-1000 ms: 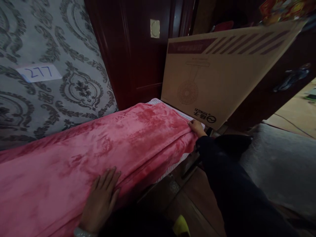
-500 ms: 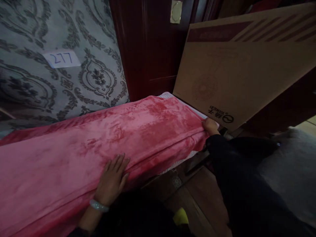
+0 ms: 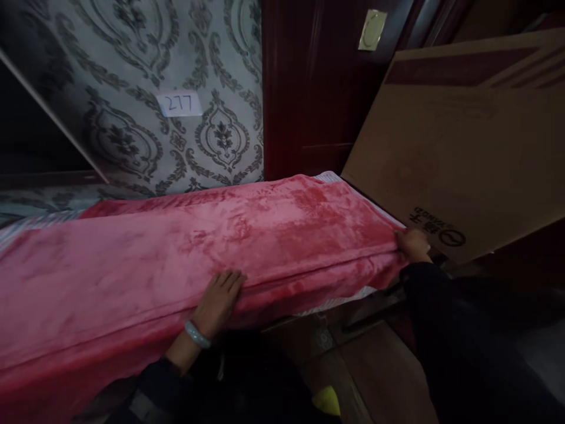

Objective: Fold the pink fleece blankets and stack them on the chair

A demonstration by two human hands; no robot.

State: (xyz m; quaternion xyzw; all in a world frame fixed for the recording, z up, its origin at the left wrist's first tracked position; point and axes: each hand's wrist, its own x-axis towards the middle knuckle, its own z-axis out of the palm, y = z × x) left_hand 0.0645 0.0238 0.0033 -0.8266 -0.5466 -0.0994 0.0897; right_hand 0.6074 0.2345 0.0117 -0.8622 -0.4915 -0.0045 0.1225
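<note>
A pink plush cloth (image 3: 265, 235) covers a long, narrow surface, with a striped cloth (image 3: 329, 302) showing below its edges. My left hand (image 3: 219, 300), a pale bangle (image 3: 197, 335) on its wrist, lies on the cloth near the front edge, its fingers stretched out and fairly close together. At the far right corner my right hand (image 3: 414, 244) has its fingers curled at the cloth's edge, pinching it; the fingertips are partly hidden.
Patterned wallpaper (image 3: 220, 135) with a paper marked 277 (image 3: 180, 103) is behind. A dark red door (image 3: 309, 88) stands beside a large cardboard box (image 3: 477, 147) leaning at the right. A dark panel (image 3: 35, 129) is at the left.
The view has turned left, so the scene sits further right and the dark panel shows. My left hand's fingers are closer together; it still rests on the cloth. My right hand stays at the corner.
</note>
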